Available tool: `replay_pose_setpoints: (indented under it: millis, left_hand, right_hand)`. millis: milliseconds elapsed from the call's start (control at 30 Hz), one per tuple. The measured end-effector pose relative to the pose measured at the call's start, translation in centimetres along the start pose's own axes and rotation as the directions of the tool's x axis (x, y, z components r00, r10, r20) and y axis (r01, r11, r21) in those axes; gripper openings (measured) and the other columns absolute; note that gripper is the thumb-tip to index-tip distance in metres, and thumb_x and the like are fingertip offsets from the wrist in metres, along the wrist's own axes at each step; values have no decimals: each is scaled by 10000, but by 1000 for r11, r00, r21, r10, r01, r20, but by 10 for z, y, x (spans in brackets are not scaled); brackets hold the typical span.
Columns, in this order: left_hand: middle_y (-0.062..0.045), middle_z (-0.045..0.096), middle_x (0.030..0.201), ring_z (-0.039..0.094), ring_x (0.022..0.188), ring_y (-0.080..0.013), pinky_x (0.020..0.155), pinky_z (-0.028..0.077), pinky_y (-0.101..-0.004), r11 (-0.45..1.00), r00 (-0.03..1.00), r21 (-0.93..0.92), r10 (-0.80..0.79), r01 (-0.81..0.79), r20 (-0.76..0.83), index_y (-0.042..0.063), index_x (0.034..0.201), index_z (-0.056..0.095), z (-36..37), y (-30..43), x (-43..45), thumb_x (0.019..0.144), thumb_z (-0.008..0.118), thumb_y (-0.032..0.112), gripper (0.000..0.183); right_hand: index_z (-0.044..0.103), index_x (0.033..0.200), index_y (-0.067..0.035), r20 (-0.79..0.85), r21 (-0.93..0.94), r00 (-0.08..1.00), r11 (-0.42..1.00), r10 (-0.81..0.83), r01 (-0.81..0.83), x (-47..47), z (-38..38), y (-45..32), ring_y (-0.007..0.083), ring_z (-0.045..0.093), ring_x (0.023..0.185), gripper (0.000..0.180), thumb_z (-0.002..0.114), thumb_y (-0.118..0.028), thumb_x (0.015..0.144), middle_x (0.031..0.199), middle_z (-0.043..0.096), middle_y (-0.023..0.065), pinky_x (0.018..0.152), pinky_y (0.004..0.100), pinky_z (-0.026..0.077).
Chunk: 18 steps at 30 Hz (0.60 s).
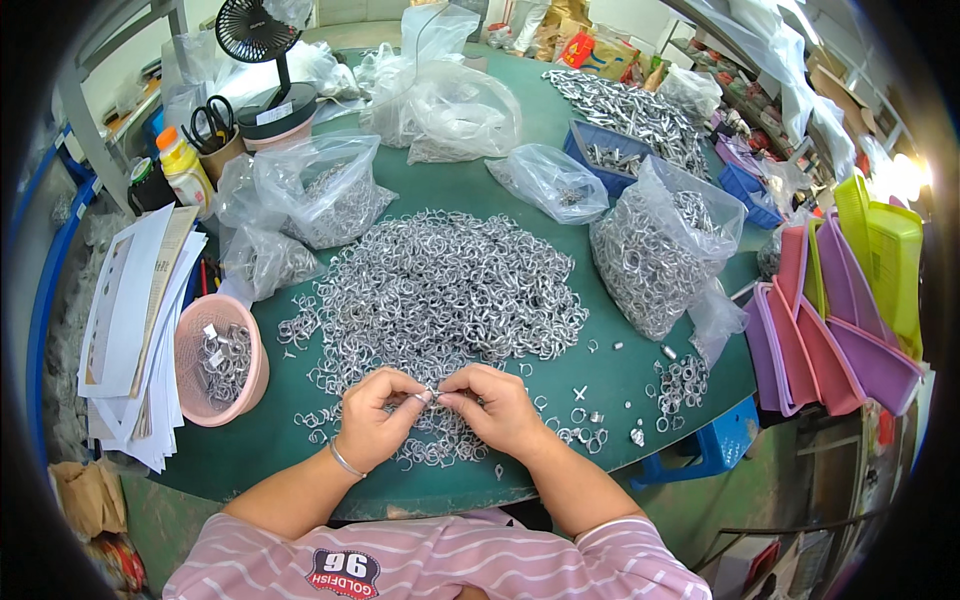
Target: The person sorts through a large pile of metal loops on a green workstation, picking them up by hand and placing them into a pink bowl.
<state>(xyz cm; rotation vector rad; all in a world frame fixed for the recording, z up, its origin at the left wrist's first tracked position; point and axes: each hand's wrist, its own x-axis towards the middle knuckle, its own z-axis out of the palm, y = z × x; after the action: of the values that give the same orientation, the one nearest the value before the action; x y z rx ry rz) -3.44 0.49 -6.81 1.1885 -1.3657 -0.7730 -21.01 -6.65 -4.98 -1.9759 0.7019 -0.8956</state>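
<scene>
My left hand and my right hand meet at the near edge of a large heap of silver metal rings. Between the fingertips of both hands is a small metal ring, pinched from each side; the fingers partly hide its shape. Loose rings lie on the green table just below and beside both hands. To the right of my right hand are a few scattered rings and a small cross-shaped metal piece. Farther right sits a small cluster of rings.
A pink plastic basket with metal pieces and a stack of papers stand at left. Clear bags of metal parts ring the heap. Behind are a blue tray and a black fan. Colourful plastic bins are at right.
</scene>
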Motion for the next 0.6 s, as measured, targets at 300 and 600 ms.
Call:
replay_pose_setpoints:
  millis: [300, 600]
  left_hand:
    - [-101, 603, 881, 645, 764, -146, 669, 542, -256, 997, 1000, 68, 28, -28, 6, -58, 946, 623, -3, 5, 1, 848, 590, -69, 104]
    - [-82, 616, 806, 583, 690, -125, 599, 472, -238, 987, 992, 150, 68, -52, -103, -16, 830, 649, -5, 11, 6, 816, 654, -12, 16]
  right_hand:
    - [617, 851, 10, -119, 168, 992, 986, 33, -13, -4, 8, -2, 172, 614, 719, 74, 651, 46, 795, 822, 629, 94, 621, 278, 501]
    - [633, 817, -8, -106, -258, 990, 964, -88, 58, 1, -5, 0, 231, 615, 721, 95, 665, 51, 750, 820, 635, 97, 618, 304, 487]
